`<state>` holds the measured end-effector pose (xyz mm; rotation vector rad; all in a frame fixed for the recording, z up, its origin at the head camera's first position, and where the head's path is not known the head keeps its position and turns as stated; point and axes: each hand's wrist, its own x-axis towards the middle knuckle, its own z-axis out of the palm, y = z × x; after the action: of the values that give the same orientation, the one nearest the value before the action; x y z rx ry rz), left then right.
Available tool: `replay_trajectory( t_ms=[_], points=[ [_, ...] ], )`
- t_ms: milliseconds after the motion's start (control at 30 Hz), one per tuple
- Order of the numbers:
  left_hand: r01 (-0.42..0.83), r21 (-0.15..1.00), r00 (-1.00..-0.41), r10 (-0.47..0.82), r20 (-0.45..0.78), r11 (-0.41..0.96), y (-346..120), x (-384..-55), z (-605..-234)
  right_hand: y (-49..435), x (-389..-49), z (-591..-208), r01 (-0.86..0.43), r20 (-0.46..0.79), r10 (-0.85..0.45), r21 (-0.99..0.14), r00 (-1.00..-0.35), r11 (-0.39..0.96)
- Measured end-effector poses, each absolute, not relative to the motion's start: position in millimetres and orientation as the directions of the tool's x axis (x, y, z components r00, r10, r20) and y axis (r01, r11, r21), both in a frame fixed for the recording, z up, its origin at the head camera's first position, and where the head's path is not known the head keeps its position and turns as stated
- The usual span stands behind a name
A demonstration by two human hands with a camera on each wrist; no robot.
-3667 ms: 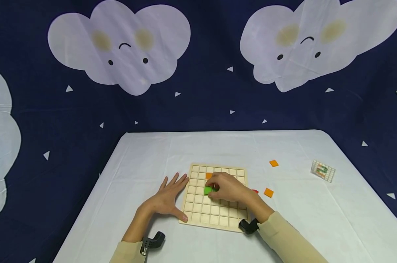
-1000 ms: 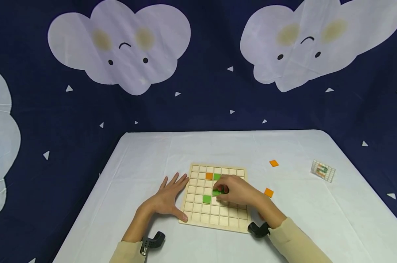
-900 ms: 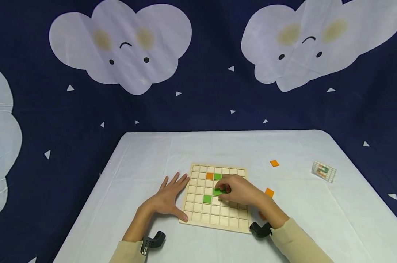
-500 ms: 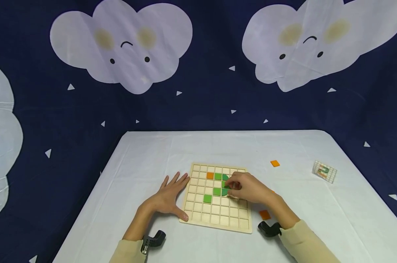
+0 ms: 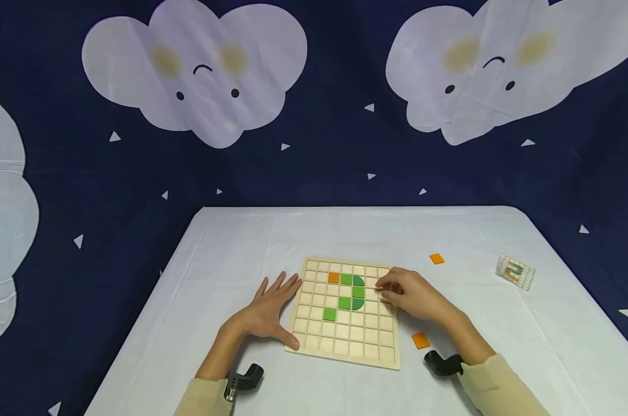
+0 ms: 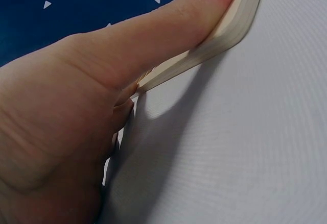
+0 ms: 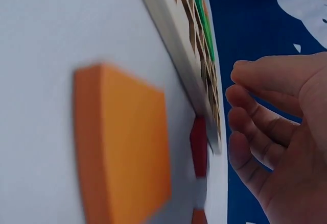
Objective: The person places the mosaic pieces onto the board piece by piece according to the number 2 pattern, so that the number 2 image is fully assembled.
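Note:
A light wooden grid board [image 5: 348, 358] lies on the table. My left hand [image 5: 264, 312] rests at its left edge, fingers spread, and the thumb [image 6: 173, 27] presses on the near corner. Set in the board's cells are an orange square tile [image 5: 334, 278], several green square tiles [image 5: 358, 292] and two dark green rounded tiles [image 5: 357, 304]. My right hand [image 5: 412, 293] hovers over the board's right edge, just right of these tiles. In the right wrist view its fingers are loosely bent, with nothing between them.
Loose orange tiles lie right of the board, one by its near corner [image 5: 420, 340] and another farther back [image 5: 436, 259]. A red piece [image 7: 199, 145] sits against the board's edge in the right wrist view. A small gridded pattern card [image 5: 515, 271] stands at far right.
My right hand has moved right, off the coloured tiles, uncovering the dark green ones. A green square tile now sits one row nearer than 3.7 s ago. My left hand stays put.

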<state>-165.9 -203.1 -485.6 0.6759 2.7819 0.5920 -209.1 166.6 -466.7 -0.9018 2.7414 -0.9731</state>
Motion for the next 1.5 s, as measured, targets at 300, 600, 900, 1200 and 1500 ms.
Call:
replay_trajectory(
  t_ms=[300, 600, 900, 1200, 1500],
  points=[
    [0.385, 0.432, -0.872, 0.475, -0.119, 0.815, -202.3, -166.9, -487.6, 189.5, -210.9, -467.8, -0.457, 0.071, -0.515, -0.574, -0.854, 0.68],
    [0.399, 0.435, -0.865, 0.489, -0.114, 0.807, -204.0, -167.7, -486.2, 204.0, -210.9, -472.3, -0.463, 0.034, -0.531, -0.539, -0.847, 0.704],
    [0.412, 0.426, -0.855, 0.503, -0.124, 0.805, -201.0, -169.7, -485.7, 211.0, -207.9, -471.9, -0.433, -0.04, -0.545, -0.559, -0.838, 0.707],
    [0.406, 0.435, -0.863, 0.494, -0.106, 0.804, -205.7, -166.0, -484.5, 208.8, -209.2, -476.8, -0.461, -0.013, -0.57, -0.572, -0.822, 0.678],
    [0.408, 0.423, -0.863, 0.493, -0.112, 0.809, -204.0, -168.2, -487.2, 212.3, -207.0, -473.3, -0.469, 0.002, -0.567, -0.563, -0.824, 0.68]
  ],
)
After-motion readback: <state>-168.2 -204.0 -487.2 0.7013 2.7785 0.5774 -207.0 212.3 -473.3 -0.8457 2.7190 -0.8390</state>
